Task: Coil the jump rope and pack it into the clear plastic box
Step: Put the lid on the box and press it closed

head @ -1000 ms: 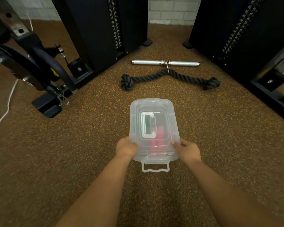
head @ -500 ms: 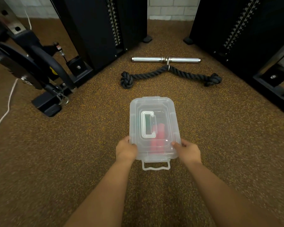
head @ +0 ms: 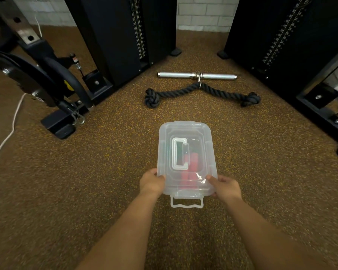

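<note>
A clear plastic box (head: 204,137) with its lid on and a white handle on top sits in the middle of the view, over the speckled brown floor. Through the lid I see the jump rope's red handles (head: 191,168) and something dark green beside them. My left hand (head: 151,182) grips the box's near left corner. My right hand (head: 225,187) grips its near right corner. A white latch flap (head: 186,203) hangs loose from the near end of the box.
A knotted black rope attachment (head: 201,92) and a chrome bar (head: 197,76) lie on the floor beyond the box. Black weight-stack towers (head: 129,36) stand at back left and right. A weight-plate machine (head: 37,80) is at left, with a white cord (head: 10,129).
The box and both hands have stayed almost in place, shifting only slightly. The view has tilted down a little.
</note>
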Demonstrator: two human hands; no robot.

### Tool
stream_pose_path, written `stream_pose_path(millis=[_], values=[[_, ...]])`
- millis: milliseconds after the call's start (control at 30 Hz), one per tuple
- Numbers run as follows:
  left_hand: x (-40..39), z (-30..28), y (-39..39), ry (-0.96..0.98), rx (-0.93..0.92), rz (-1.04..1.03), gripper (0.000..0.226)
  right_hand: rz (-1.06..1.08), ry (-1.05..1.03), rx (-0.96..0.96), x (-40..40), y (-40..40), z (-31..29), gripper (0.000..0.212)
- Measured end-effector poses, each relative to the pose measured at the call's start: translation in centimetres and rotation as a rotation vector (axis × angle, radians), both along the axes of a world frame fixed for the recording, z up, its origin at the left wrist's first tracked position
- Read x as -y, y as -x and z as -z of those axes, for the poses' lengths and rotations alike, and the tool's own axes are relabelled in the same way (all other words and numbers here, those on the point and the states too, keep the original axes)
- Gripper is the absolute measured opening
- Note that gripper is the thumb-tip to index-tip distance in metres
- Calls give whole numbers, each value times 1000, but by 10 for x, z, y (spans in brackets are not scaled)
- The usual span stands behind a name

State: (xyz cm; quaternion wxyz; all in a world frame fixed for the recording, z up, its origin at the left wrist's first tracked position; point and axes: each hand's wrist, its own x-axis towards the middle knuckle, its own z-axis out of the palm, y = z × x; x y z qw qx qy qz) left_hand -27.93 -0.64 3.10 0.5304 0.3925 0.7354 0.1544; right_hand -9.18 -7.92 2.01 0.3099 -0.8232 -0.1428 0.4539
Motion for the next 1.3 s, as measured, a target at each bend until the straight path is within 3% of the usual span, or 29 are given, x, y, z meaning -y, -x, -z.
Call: stream_pose_path(millis=[100,200,267,333,433,633,1133,1233,1300], values=[[10,-7,-7,-277,-298,279,56,75,28,-114,1,3,0,55],[32,-12,-12,-565,-364,762,68,82,106,-302,3,9,1,63],[41,-6,-11,-535,-370,1042,80,56,111,-403,5,14,3,68],[40,1,-8,-455,-419,1153,110,52,92,-441,5,16,5,66],[38,2,-10,-445,-504,1219,129,82,86,-461,3,16,8,65],[29,-3,-13,-522,-519,1146,94,68,75,-514,3,15,5,61],[14,-15,-13,-437,-422,1148,83,-6,96,-489,2,9,-3,49],[5,-23,-18,-476,-505,1214,82,-102,160,-383,3,8,-4,64],[4,-24,-20,-456,-484,1217,87,-124,135,-122,1,8,-1,70]])
